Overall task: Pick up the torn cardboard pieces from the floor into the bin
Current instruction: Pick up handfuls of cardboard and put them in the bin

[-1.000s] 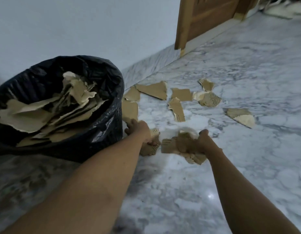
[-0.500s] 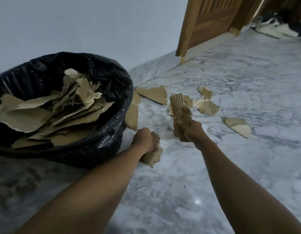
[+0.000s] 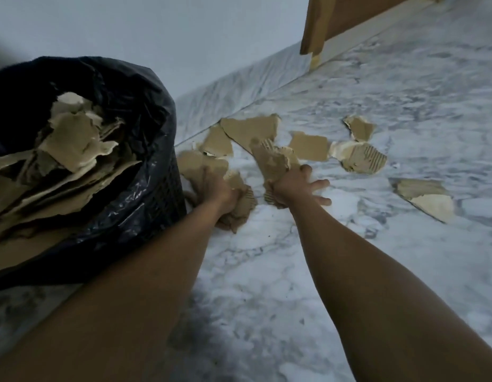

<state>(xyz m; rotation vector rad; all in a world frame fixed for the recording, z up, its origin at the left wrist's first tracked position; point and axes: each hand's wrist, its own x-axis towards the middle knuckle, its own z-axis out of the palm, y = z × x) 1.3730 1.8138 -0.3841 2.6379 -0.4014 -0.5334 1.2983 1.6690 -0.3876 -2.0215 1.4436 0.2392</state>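
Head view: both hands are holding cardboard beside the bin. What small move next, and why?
Probably lift the left hand and its cardboard wad over the bin rim and let go: that hand looks full, the bin is right beside it.

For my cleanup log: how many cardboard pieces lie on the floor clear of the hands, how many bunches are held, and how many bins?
Loose cardboard pieces on the floor: 6
Cardboard bunches held: 2, one in left hand, one in right hand
Bin: 1
Total: 9
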